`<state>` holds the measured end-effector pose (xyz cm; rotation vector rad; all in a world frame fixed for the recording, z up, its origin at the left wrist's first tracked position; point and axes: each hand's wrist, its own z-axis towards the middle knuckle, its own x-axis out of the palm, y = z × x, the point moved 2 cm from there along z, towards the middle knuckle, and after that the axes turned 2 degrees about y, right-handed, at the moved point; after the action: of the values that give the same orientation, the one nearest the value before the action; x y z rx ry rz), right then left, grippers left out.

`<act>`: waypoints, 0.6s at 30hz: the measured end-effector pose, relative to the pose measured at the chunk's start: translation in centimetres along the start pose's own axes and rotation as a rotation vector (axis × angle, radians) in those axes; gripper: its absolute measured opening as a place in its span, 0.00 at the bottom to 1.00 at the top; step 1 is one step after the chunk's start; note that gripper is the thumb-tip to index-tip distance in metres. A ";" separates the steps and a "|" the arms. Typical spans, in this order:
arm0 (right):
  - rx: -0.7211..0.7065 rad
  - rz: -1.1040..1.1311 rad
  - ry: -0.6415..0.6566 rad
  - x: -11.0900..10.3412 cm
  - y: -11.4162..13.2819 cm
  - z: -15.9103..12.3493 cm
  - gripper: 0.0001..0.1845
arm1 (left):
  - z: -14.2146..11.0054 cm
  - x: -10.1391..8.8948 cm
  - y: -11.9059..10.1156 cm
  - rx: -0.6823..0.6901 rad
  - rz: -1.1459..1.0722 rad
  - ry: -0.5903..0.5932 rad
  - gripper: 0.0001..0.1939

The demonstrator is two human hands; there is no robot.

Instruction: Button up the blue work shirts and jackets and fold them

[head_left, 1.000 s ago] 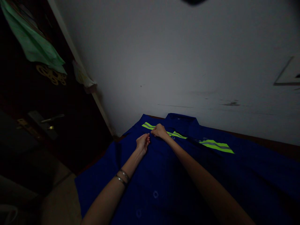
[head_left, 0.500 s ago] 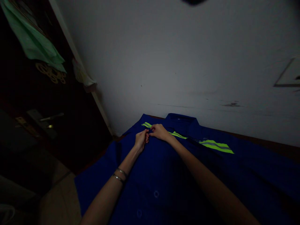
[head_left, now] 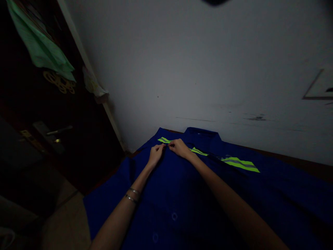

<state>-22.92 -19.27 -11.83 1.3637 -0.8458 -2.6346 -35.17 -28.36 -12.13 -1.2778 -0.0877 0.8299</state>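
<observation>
A dark blue work jacket (head_left: 153,198) lies spread out with its collar (head_left: 203,133) toward the wall. Across its chest run yellow-green reflective strips (head_left: 241,164) with a grey middle band. My left hand (head_left: 156,153), two bangles on its wrist, is closed in a pinch at the jacket's left chest, just below a strip. Close beside it, my right hand (head_left: 180,148) also pinches there, its fingertips almost meeting the left ones. Both seem to grip the jacket's cloth; the exact spot between the fingertips is too dark and small to make out. Pale round buttons (head_left: 174,216) show lower down.
A grey-white wall (head_left: 182,62) rises right behind the jacket, with a socket plate (head_left: 321,85) at the right. At the left stands a dark door (head_left: 85,146) with a lever handle (head_left: 59,130) and a hanging green cloth (head_left: 49,52). Tiled floor (head_left: 65,218) shows below.
My left fingers have shifted and straightened slightly, and the right hand has moved a touch to the right. The jacket stays in place; the view has tilted a little.
</observation>
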 end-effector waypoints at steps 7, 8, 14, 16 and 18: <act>0.024 0.004 -0.035 0.5 -0.6 0.3 0.13 | 0.0 -0.4 0.4 0.207 0.261 0.008 0.08; 0.026 0.009 -0.036 0.6 -0.7 0.4 0.13 | -0.1 -0.2 0.4 0.224 0.292 0.011 0.08; 0.050 0.027 -0.050 1.1 -1.4 0.7 0.12 | -0.8 0.6 0.5 0.297 0.396 -0.033 0.09; 0.045 0.026 -0.057 1.2 -1.4 0.6 0.12 | -1.0 0.8 0.6 0.310 0.391 -0.040 0.09; 0.033 0.031 -0.067 1.3 -1.3 0.4 0.12 | -1.0 0.9 0.8 0.315 0.375 -0.039 0.09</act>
<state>-23.75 -18.36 -13.25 1.2653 -0.9145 -2.6687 -34.41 -28.59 -13.50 -0.9918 0.2504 1.1401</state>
